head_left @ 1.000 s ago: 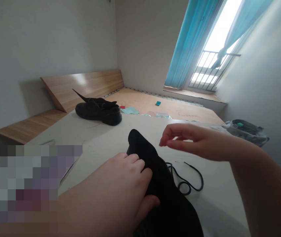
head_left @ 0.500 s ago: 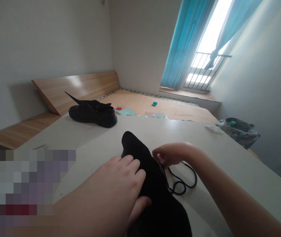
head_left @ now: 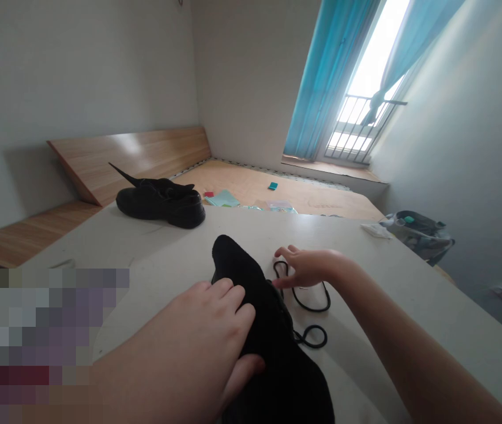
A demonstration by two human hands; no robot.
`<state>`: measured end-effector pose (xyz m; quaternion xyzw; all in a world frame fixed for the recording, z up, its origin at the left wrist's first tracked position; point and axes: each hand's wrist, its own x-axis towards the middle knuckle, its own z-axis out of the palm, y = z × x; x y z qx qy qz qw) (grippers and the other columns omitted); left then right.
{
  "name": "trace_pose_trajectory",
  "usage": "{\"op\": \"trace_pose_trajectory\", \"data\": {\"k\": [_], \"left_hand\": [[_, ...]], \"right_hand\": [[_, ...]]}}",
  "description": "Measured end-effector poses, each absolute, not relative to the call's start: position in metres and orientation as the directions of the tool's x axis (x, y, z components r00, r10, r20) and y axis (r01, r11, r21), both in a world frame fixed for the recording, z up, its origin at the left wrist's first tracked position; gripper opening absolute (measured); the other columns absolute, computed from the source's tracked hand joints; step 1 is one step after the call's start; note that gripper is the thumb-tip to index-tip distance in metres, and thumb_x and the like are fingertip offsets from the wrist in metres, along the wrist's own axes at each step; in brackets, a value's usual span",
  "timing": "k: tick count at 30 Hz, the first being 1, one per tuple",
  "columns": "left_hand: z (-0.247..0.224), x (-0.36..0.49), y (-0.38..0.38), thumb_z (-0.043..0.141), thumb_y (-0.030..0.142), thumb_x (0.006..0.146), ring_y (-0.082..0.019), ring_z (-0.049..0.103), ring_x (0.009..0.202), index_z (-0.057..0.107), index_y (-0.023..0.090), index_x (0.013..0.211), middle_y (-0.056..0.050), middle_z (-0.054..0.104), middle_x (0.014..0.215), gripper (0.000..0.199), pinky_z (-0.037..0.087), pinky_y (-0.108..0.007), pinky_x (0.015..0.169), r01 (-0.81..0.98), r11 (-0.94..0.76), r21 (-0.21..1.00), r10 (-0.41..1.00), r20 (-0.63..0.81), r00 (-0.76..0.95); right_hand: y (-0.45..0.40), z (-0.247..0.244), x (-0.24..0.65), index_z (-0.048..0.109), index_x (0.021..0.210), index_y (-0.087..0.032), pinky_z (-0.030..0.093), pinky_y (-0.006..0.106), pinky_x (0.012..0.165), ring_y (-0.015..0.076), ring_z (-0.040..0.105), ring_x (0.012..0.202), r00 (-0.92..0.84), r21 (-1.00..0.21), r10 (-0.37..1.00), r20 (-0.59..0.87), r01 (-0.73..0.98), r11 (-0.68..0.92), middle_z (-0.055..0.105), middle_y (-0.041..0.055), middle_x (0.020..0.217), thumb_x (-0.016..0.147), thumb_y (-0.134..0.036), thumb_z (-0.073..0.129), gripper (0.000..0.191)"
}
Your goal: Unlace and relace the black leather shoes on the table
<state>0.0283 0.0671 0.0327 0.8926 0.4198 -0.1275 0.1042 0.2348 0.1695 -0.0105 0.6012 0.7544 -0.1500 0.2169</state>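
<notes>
Your left hand (head_left: 206, 321) grips the black shoe (head_left: 272, 353) on the white table (head_left: 343, 247), fingers spread across its side. Your right hand (head_left: 308, 268) is open — directly over the black lace (head_left: 310, 306), just right of the shoe. A second shoe (head_left: 160, 205) sits far left.

Black shoe (head_left: 268, 318): soft napped upper, suede or fabric, matt and slightly rough.
Lace (head_left: 311, 303): black woven cord, smooth with a dull finish.
Second shoe (head_left: 160, 203): black, matt, with a faint sheen along the toe and sole.
Table (head_left: 365, 277): pale, smooth laminate, matt with a soft shine.
Slanted board (head_left: 131, 156): wood-grain panel, smooth and glossy.
Wooden sheet (head_left: 316, 200): light plywood, matt.
Curtain (head_left: 325, 88): thin teal cloth.
Railing (head_left: 356, 126): dark metal bars.
Wall (head_left: 78, 76): smooth matt paint.
Bag (head_left: 418, 232): grey, slightly shiny, possibly plastic.
</notes>
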Motion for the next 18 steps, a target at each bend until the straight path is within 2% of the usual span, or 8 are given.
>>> {"op": "trace_pose_trajectory", "data": {"k": [2, 4, 6, 8, 11, 15, 16, 18], "left_hand": [[0.033, 0.029, 0.068, 0.057, 0.033, 0.092, -0.037, 0.057, 0.115, 0.068, 0.016, 0.115, -0.016, 0.066, 0.12, 0.031, 0.047, -0.056, 0.096, 0.776, -0.624, 0.093, 0.719, -0.32, 0.617], [0.032, 0.03, 0.068, 0.057, 0.033, 0.093, -0.037, 0.057, 0.115, 0.068, 0.016, 0.116, -0.015, 0.066, 0.119, 0.031, 0.046, -0.058, 0.097, 0.771, -0.627, 0.112, 0.716, -0.307, 0.627], [0.032, 0.03, 0.069, 0.057, 0.033, 0.093, -0.037, 0.057, 0.113, 0.068, 0.017, 0.116, -0.015, 0.066, 0.118, 0.031, 0.045, -0.059, 0.097, 0.768, -0.63, 0.12, 0.715, -0.296, 0.633], [0.03, 0.03, 0.069, 0.057, 0.033, 0.093, -0.037, 0.057, 0.113, 0.068, 0.016, 0.116, -0.015, 0.066, 0.118, 0.031, 0.045, -0.059, 0.096, 0.767, -0.63, 0.118, 0.716, -0.294, 0.633], [0.029, 0.028, 0.068, 0.056, 0.033, 0.093, -0.038, 0.057, 0.113, 0.068, 0.016, 0.116, -0.015, 0.066, 0.118, 0.031, 0.045, -0.059, 0.096, 0.759, -0.639, 0.126, 0.711, -0.278, 0.645], [0.028, 0.027, 0.067, 0.056, 0.033, 0.093, -0.039, 0.057, 0.115, 0.068, 0.015, 0.116, -0.017, 0.065, 0.121, 0.032, 0.045, -0.06, 0.097, 0.759, -0.641, 0.116, 0.713, -0.276, 0.644], [0.028, 0.027, 0.067, 0.056, 0.034, 0.093, -0.039, 0.056, 0.116, 0.067, 0.014, 0.117, -0.018, 0.064, 0.123, 0.033, 0.045, -0.06, 0.097, 0.759, -0.641, 0.11, 0.714, -0.277, 0.643], [0.029, 0.027, 0.066, 0.056, 0.034, 0.093, -0.039, 0.056, 0.117, 0.067, 0.014, 0.118, -0.019, 0.063, 0.125, 0.034, 0.045, -0.06, 0.097, 0.762, -0.639, 0.103, 0.715, -0.285, 0.638]], "right_hand": [[0.16, -0.006, 0.228, 0.02, 0.155, -0.028, 0.05, 0.047, 0.095, 0.0329, 0.061, 0.115, -0.239, -0.002, 0.79, -0.564, 0.958, 0.288, 0.035, 0.0144, 0.153, 0.075, -0.056, 0.073, 0.1], [0.15, -0.003, 0.218, 0.015, 0.156, -0.031, 0.05, 0.044, 0.096, 0.0356, 0.059, 0.118, -0.299, -0.034, 0.749, -0.592, 0.937, 0.347, 0.032, 0.0121, 0.155, 0.062, -0.05, 0.083, 0.118], [0.141, -0.002, 0.207, 0.02, 0.155, -0.026, 0.05, 0.043, 0.097, 0.0363, 0.059, 0.118, -0.343, -0.053, 0.724, -0.599, 0.919, 0.391, 0.036, 0.0128, 0.152, 0.056, -0.039, 0.087, 0.12], [0.135, -0.003, 0.2, 0.027, 0.153, -0.018, 0.05, 0.043, 0.098, 0.0377, 0.057, 0.12, -0.36, -0.054, 0.725, -0.587, 0.911, 0.409, 0.039, 0.0178, 0.149, 0.054, -0.029, 0.088, 0.117], [0.137, -0.007, 0.199, 0.036, 0.147, -0.013, 0.049, 0.045, 0.099, 0.0367, 0.055, 0.122, -0.375, -0.063, 0.744, -0.553, 0.909, 0.411, 0.046, 0.0212, 0.143, 0.057, -0.023, 0.088, 0.104], [0.158, -0.021, 0.213, 0.059, 0.123, -0.018, 0.055, 0.043, 0.088, 0.0229, 0.064, 0.103, -0.38, -0.101, 0.786, -0.487, 0.919, 0.382, 0.062, 0.0099, 0.122, 0.089, -0.031, 0.068, 0.038], [0.166, -0.026, 0.217, 0.061, 0.119, -0.017, 0.055, 0.042, 0.086, 0.0213, 0.064, 0.1, -0.37, -0.103, 0.814, -0.447, 0.926, 0.364, 0.063, 0.0087, 0.119, 0.094, -0.031, 0.062, 0.028], [0.182, -0.037, 0.226, 0.062, 0.117, -0.017, 0.054, 0.043, 0.088, 0.0216, 0.063, 0.103, -0.337, -0.109, 0.878, -0.34, 0.941, 0.319, 0.062, 0.0089, 0.12, 0.096, -0.032, 0.058, 0.026]]}}
